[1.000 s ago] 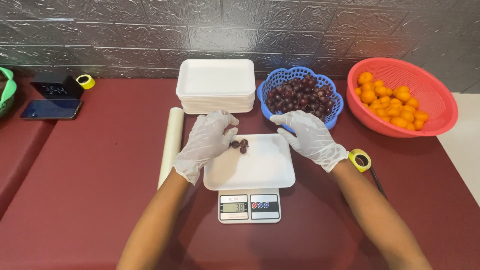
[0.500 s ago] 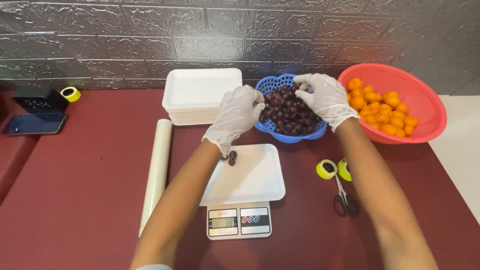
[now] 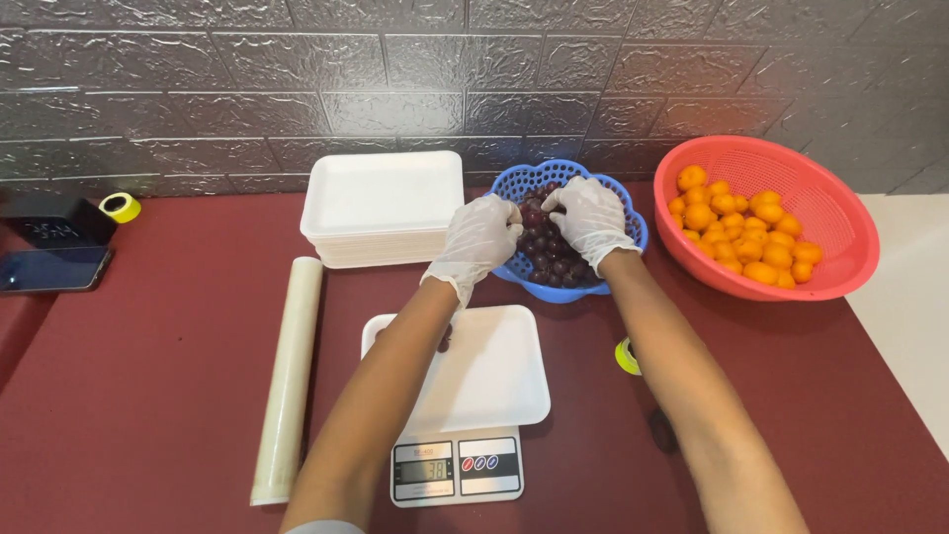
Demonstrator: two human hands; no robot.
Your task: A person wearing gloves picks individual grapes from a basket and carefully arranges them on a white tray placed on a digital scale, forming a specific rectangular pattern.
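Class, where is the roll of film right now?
The roll lies lengthwise on the red table, left of the tray on the scale.

Scale's grey display [image 3: 427, 471]; dark phone screen [image 3: 49, 269] far left.

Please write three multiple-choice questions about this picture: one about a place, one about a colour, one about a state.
1. Where are both gloved hands?
A. in the blue plastic basket of dark grapes
B. on the scale
C. in the red basket

2. What colour is the round plastic basket of small orange fruits?
A. green
B. red
C. white

3. The white foam tray on the digital kitchen scale is:
A. heaped full
B. mostly bare
C. upside down

Key: 1 A, the left hand and right hand reach into the blue basket. 2 B, its rim is red. 3 B, the tray on the scale shows bare foam.
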